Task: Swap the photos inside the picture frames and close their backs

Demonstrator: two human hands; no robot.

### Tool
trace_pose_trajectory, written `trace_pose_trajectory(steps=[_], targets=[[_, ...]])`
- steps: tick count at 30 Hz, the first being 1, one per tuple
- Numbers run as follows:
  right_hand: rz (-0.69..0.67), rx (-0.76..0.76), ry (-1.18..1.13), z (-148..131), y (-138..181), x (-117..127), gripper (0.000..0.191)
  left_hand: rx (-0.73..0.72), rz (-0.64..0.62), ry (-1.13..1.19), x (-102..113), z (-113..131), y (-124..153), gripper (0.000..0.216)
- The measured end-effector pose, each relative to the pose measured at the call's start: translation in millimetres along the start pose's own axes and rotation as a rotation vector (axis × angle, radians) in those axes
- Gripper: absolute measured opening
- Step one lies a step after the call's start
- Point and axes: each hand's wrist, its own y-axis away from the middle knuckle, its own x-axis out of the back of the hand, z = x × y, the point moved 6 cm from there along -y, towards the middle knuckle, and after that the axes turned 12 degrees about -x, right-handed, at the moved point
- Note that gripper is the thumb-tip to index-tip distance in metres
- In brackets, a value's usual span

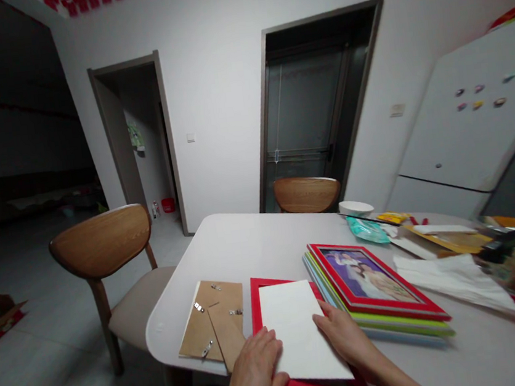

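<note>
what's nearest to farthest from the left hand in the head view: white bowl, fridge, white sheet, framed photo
1. White sheet: touching the left hand
2. Framed photo: to the right
3. White bowl: farther back, right
4. Fridge: right, beyond the table

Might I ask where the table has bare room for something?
Bare: the table between the brown board, frame stack and far edge. Crowded: its right side, with teal packet and bowl, and the near middle, around the white sheet.

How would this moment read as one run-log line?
left hand: at sheet, left edge; right hand: at sheet, right edge; sheet: over red frame; brown backing: left of red frame; frame stack: right
</note>
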Motion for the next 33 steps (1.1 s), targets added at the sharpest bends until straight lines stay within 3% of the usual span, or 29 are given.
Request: trace_pose_trajectory(steps=[2, 5, 11, 17, 21, 24, 30, 33], targets=[[0.078, 0.081, 0.267, -7.3, 1.6, 0.8, 0.035, -0.014, -0.028, 0.004, -0.7, 4.1, -0.3, 0.045], [0.186, 0.036, 0.594, -8.6, 5.5, 2.1, 0.033, -0.026, -0.038, 0.002, -3.7, 2.7, -0.4, 0.044], [0.259, 0.024, 0.865, -8.3, 13.2, -1.3, 0.03, -0.081, -0.012, -0.029, -11.9, -4.6, -2.6, 0.033], [0.295, 0.105, 0.833, -7.0, 17.8, -7.4, 0.041, -0.031, -0.043, 0.015, -1.6, -7.2, 5.0, 0.046], [0.189, 0.316, 0.743, -17.6, 36.7, -28.0, 0.036, 0.085, 0.044, -0.057, 18.3, -38.6, 28.4, 0.062], [0.13, 0.359, 0.697, -24.6, 45.0, -40.5, 0.026, 0.162, 0.091, -0.146, 27.7, -64.1, 47.0, 0.067], [0.127, 0.382, 0.635, -44.3, 49.2, -56.3, 0.025, 0.123, 0.104, -0.192, 21.6, -68.9, 60.5, 0.067], [0.044, 0.457, 0.603, -58.8, 59.3, -78.5, 0.029, 0.078, 0.148, -0.216, 17.3, -67.4, 63.5, 0.065]])
